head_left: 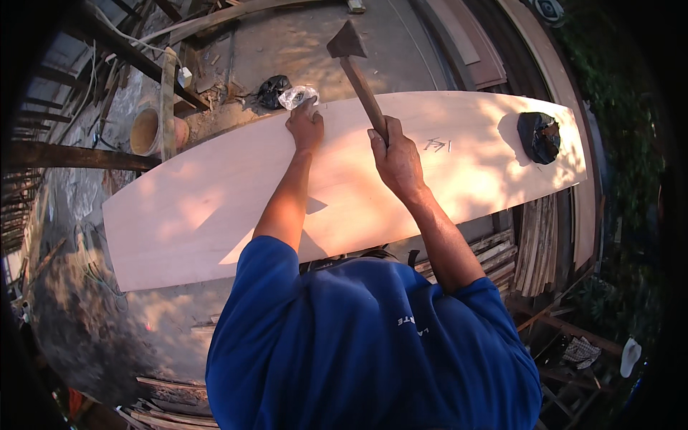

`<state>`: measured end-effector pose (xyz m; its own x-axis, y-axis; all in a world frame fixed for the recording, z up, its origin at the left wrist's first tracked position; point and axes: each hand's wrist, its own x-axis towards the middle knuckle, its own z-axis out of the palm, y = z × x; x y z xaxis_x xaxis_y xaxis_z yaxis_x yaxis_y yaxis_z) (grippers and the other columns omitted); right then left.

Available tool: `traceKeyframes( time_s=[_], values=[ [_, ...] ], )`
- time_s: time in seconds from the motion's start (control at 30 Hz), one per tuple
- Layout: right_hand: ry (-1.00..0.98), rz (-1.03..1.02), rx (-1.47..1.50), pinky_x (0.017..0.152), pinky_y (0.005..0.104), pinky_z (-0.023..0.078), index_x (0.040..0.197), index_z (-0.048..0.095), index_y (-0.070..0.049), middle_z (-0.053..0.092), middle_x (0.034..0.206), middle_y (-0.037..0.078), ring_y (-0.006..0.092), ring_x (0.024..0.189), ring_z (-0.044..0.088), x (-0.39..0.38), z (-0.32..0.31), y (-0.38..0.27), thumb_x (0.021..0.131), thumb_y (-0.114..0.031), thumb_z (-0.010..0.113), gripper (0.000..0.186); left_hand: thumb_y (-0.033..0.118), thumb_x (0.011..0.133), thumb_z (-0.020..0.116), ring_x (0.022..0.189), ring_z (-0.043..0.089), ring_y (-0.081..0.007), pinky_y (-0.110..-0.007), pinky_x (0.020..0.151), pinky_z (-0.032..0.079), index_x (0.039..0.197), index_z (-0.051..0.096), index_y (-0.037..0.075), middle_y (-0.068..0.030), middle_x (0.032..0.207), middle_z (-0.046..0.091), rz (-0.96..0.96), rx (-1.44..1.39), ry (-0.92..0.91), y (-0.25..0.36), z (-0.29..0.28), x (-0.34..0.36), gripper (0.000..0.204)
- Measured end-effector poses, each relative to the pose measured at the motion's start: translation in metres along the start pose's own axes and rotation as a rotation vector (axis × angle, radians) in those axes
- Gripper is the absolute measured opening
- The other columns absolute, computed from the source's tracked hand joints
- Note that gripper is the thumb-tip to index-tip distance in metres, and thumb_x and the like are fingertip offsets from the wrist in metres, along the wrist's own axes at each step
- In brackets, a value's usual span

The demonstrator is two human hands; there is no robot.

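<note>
A long, pale plywood sheet (401, 179) lies across in front of me. My right hand (400, 159) is wrapped round the wooden handle of a hatchet (365, 93), its dark wedge-shaped head raised over the far side of the sheet. At the sheet's far edge is my left hand (307, 130), fingers pinched together; whatever sits between the fingertips is too small to make out. Beyond those fingertips lies a crumpled clear plastic bag (292, 99). Several loose nails (437, 145) rest on the sheet, to the right of my right hand.
An open black plastic bag (539, 137) with dark contents stands near the sheet's right end. Another black bag (272, 92) lies past the far edge. A bucket (145, 132) and an upright post (168, 104) are at the left. Stacked boards (536, 244) lie at the right.
</note>
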<state>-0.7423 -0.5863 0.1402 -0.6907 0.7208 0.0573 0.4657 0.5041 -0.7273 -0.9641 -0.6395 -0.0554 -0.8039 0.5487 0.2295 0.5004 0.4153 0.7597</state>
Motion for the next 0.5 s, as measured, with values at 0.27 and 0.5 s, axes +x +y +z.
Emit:
traceKeyframes(
  time_s=[0.27,0.5],
  values=[
    [-0.287,0.181,-0.286,0.077,0.0596,0.054,0.121,0.048,-0.003,0.073,0.088,0.026,0.0492,0.081,0.07,-0.002,0.069,0.079,0.106,-0.031,0.057,0.033,0.037,0.099,0.06,0.136,0.051,-0.0304,-0.061,0.119,0.025,0.128,0.068,0.01,-0.0105,0.134,0.065,0.098,0.568,-0.102,-0.053,-0.076,0.009,0.041],
    [0.289,-0.074,0.157,0.069,0.0587,0.054,0.126,0.046,-0.004,0.07,0.084,0.026,0.0496,0.076,0.069,-0.019,0.052,0.027,0.106,-0.031,0.058,0.037,0.035,0.101,0.055,0.123,0.057,-0.0325,-0.062,0.117,0.028,0.114,0.069,0.005,-0.0123,0.119,0.069,0.112,0.627,-0.051,-0.049,-0.073,0.012,0.035]
  ],
)
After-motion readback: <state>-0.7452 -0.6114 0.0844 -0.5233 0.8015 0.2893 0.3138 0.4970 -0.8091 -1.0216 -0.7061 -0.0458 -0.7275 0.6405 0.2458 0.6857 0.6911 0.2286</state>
